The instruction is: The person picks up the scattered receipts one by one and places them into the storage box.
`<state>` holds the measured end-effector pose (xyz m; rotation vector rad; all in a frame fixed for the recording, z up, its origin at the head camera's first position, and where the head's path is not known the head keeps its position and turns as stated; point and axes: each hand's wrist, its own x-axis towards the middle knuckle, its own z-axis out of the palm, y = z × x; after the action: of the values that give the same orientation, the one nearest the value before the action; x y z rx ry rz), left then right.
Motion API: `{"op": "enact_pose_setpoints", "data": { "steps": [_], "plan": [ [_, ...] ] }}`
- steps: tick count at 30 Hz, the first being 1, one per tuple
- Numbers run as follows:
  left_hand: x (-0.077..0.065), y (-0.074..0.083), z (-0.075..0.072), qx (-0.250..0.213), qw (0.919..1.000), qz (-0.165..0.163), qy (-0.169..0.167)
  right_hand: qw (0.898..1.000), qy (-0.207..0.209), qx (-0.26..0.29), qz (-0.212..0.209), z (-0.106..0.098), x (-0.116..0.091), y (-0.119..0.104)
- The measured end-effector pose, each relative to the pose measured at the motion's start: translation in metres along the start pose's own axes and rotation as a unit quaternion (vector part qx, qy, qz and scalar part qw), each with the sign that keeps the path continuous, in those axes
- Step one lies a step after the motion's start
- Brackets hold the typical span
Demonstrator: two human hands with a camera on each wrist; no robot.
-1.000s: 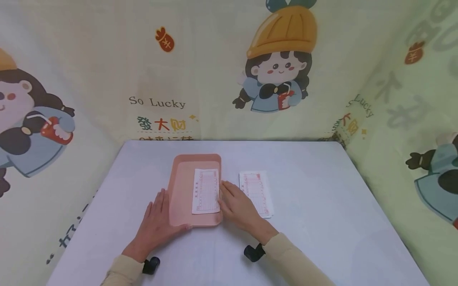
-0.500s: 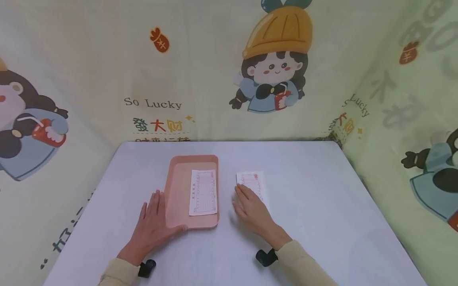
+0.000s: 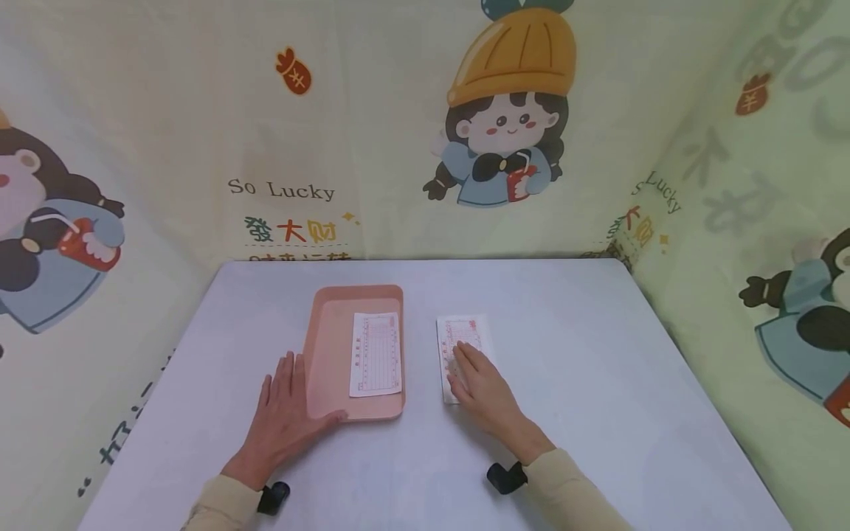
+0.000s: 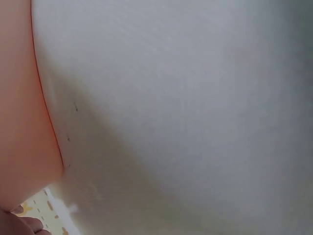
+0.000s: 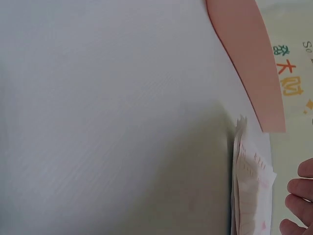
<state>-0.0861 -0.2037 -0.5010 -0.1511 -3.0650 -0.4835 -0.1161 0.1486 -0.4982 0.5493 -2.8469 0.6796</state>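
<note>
A shallow pink tray [image 3: 328, 346] lies on the white table, with a white slip printed in red [image 3: 375, 358] along the right side inside it. My left hand [image 3: 282, 413] rests against the tray's near left corner, fingers straight along its left side and thumb at the near edge. In the left wrist view the pink tray wall [image 4: 19, 98] fills the left border. My right hand [image 3: 488, 391] is over a stack of similar printed slips [image 3: 458, 330] to the right of the tray, its fingers extended. The right wrist view shows these fingers [image 5: 301, 196] beside the layered slip stack [image 5: 252, 191].
The white table [image 3: 584, 354] reaches back to a printed cloth backdrop [image 3: 392, 110] with cartoon figures. More printed cloth hangs at both sides. Small black wrist cameras sit at my wrists, one beside the right sleeve [image 3: 571, 487].
My right hand has moved away from the tray's right edge, rightward onto the slip stack. The left hand stays at the tray. The slip in the tray keeps its place.
</note>
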Motion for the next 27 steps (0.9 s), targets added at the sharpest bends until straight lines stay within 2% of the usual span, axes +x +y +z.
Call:
{"op": "enact_pose_setpoints", "data": {
  "steps": [12, 21, 27],
  "plan": [
    [0.001, 0.002, 0.001, 0.001, 0.9999, 0.005, 0.014, 0.999, -0.012, -0.016, 0.027, -0.003, -0.007, 0.007],
    [0.0, 0.001, 0.0, 0.01, 0.9997, 0.009, 0.019, 0.999, -0.017, -0.037, 0.011, 0.001, -0.01, 0.008],
    [0.0, 0.001, 0.001, 0.007, 0.9998, 0.006, 0.018, 0.999, -0.026, -0.028, -0.012, 0.005, -0.011, 0.009]
  ]
}}
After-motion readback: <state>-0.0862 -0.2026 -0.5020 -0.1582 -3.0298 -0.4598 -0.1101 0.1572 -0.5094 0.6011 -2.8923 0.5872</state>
